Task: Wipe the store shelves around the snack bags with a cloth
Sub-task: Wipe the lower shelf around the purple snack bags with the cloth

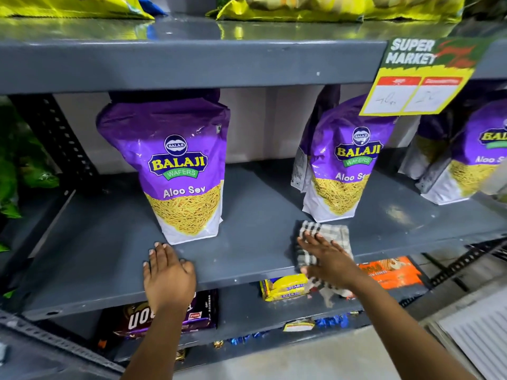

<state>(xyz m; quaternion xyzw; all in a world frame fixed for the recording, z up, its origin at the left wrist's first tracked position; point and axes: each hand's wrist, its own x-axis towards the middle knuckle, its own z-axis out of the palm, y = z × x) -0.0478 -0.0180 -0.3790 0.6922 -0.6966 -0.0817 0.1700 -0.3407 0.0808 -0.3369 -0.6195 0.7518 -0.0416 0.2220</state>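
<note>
Wiping underway: right hand (327,259), fingers flat, presses cloth (329,234) mid-shelf (247,242); left hand (167,272) open, empty; most shelf seems left

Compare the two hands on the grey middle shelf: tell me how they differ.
The right hand presses flat on the checked grey-and-white cloth; the left hand rests bare on the grey metal shelf. The left hand sits before the left purple Aloo Sev bag, the right hand before the middle purple Aloo Sev bag. The right hand looks motion-blurred, the left hand sharp. Both lie palm-down with fingers extended, near the shelf's front edge.
</note>
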